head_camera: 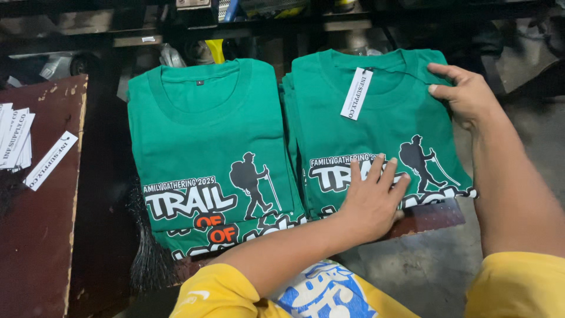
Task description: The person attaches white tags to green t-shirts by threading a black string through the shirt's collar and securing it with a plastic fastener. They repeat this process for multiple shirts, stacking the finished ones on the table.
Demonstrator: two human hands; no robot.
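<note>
- Here we saw two stacks of folded green T-shirts side by side on a worn board; the right stack [376, 118] was the one under our hands, and the left stack [206, 147] lay just beside it, untouched.
- Our left hand [372, 197] lay flat, fingers spread and clamped on nothing, pressing the printed front of the right stack near its lower edge.
- Our right hand [465, 94] rested at the shoulder of the top shirt, fingers extended and loosely open; whether it pinched the thin string we could not tell.
- A white paper hang tag [356, 93] lay on the top shirt just below its collar, tied by that string.
- We judged the shirts soft, light and limp: a stack would slump if lifted by one edge, so a flat palm above or both hands under the folded sides would suit.
- The tag looked thin and easily creased, best taken by its edges.
- More loose white tags [16, 138] lay on the brown table [41, 235] at far left, well apart from both hands.
</note>
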